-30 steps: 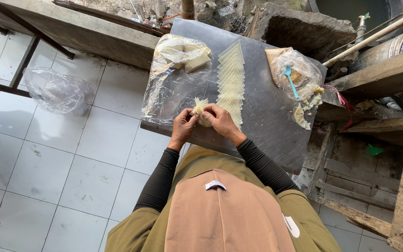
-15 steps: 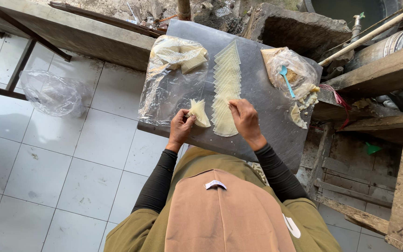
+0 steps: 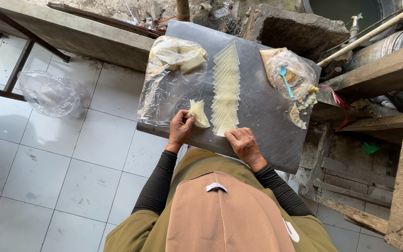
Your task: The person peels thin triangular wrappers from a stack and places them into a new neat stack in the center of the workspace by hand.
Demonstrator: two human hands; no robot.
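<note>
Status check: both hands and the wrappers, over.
Left hand holding folded wrapper. Right hand flat at near end of wrapper row. Nothing between them.

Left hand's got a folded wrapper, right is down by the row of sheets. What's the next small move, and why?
Probably spoon in filling: the left hand holds a folded wrapper, the right hand lies empty by the row of sheets, and the blue spoon sits in the filling bag.

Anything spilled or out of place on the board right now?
Yes. Pale crumbly filling has spilled out of the plastic bag at the board's right edge, beside a stray wrapper piece. The row of wrappers is neat. A loose clear bag lies on the floor.
</note>
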